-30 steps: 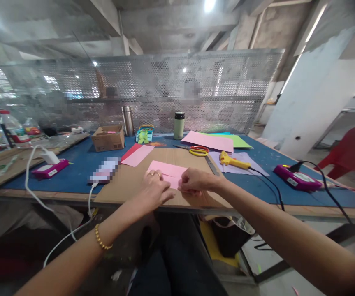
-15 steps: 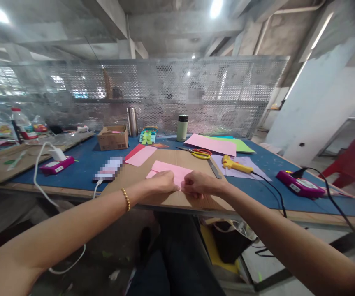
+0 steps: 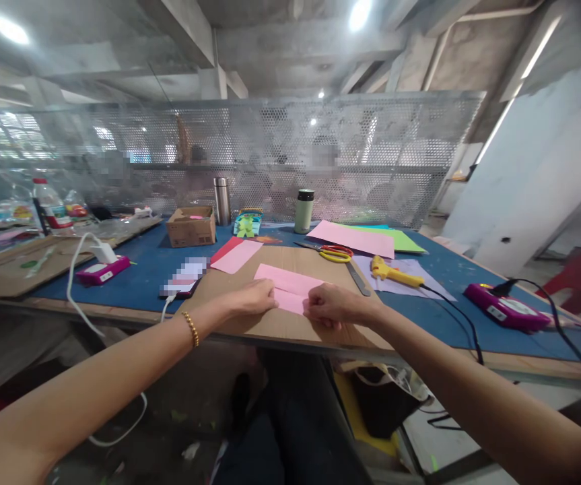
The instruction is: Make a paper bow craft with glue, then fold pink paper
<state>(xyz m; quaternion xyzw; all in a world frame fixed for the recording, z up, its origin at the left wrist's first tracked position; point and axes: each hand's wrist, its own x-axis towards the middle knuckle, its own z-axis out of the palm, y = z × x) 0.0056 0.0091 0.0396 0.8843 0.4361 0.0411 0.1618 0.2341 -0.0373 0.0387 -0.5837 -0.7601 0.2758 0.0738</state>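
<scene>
A pink sheet of paper (image 3: 290,286) with a folded flap along its near side lies on the brown cardboard (image 3: 250,327). At its left end my left hand (image 3: 258,296) pinches the paper with fingers pressed together. My right hand (image 3: 329,304) is curled closed on the right end of the same sheet. Scissors with red and yellow handles (image 3: 335,253) lie beyond my right hand, and a metal blade or ruler (image 3: 358,279) rests beside them. Another pink sheet (image 3: 237,256) overlaps a red one (image 3: 223,250) behind my left hand.
A yellow glue gun (image 3: 396,273) rests on lilac paper at right, near a purple power strip (image 3: 507,306). Left are a phone (image 3: 185,277) and a second purple strip (image 3: 103,271). A cardboard box (image 3: 192,228), steel flask (image 3: 222,202) and green flask (image 3: 303,211) stand behind.
My left hand has moved left along the folded edge, away from my right hand, uncovering more of the pink paper. My right hand stays at the right end. The view has shifted slightly.
</scene>
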